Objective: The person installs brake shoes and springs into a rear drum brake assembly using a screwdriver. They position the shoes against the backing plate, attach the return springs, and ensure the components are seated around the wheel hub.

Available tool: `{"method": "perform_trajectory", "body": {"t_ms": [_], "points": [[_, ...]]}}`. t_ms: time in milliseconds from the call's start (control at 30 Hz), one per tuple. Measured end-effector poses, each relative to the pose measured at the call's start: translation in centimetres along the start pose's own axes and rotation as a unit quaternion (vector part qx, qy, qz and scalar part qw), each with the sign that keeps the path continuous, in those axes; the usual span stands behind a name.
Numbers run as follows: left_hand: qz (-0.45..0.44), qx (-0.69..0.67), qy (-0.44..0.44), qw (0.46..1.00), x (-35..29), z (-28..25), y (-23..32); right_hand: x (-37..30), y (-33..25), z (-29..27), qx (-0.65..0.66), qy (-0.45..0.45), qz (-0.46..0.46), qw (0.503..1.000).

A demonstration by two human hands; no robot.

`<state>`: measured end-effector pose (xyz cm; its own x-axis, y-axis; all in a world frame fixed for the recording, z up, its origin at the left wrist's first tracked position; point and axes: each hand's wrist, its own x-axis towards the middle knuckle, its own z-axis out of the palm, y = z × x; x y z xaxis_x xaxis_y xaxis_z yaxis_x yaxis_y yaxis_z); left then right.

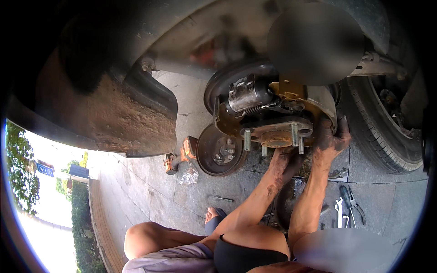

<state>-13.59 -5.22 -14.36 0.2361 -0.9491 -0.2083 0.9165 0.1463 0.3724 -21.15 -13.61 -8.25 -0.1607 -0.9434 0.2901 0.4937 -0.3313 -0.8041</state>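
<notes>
A drum brake assembly is open in front of me, its wheel hub (275, 132) showing several threaded studs. A curved brake shoe (324, 103) arcs along the right side. My right hand (331, 140), blackened with grime, is closed on the lower end of that shoe, thumb and fingers on either side. My left hand (291, 160) reaches in underneath the hub; its fingers are hidden behind it. Above the hub sit a silver and black cylinder (248, 94) and a coil spring (255, 109). The dark backing plate (214, 86) stands behind them.
A brake drum (221, 154) holding small metal parts lies on the paving, beside an orange power tool (186, 150). A tire (387, 132) lies at right. Pliers (353, 204) and a wrench (338, 211) lie near my right forearm. A rusty, dirty panel (132, 113) hangs at left.
</notes>
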Motion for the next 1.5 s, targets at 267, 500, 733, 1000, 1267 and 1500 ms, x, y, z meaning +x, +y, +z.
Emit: {"method": "perform_trajectory", "body": {"t_ms": [267, 500, 733, 1000, 1267, 1500], "points": [[0.087, 0.069, 0.053, 0.992, 1.0, -0.1, -0.6, 2.4, -2.5, 0.9, -0.152, -0.029, -0.064, 0.986], [0.138, 0.050, 0.014, 0.989, 0.6, 1.3, -2.4, 3.3, -2.6, -0.1, -0.216, -0.088, -0.073, 0.970], [0.131, 0.051, 0.016, 0.990, 0.1, 0.6, -2.4, 3.4, -2.4, 0.0, -0.120, -0.113, -0.103, 0.981], [0.148, 0.050, 0.018, 0.988, -0.7, 0.9, -3.0, 3.7, -3.1, -0.4, -0.150, -0.145, -0.123, 0.970], [0.150, 0.084, -0.023, 0.985, -1.2, 0.7, -2.9, 3.8, -3.4, -0.7, -0.151, -0.153, -0.148, 0.965], [0.258, 0.322, 0.028, 0.910, -0.6, 1.1, -2.9, 3.9, -2.5, -1.0, -0.322, -0.158, -0.345, 0.867]]}}
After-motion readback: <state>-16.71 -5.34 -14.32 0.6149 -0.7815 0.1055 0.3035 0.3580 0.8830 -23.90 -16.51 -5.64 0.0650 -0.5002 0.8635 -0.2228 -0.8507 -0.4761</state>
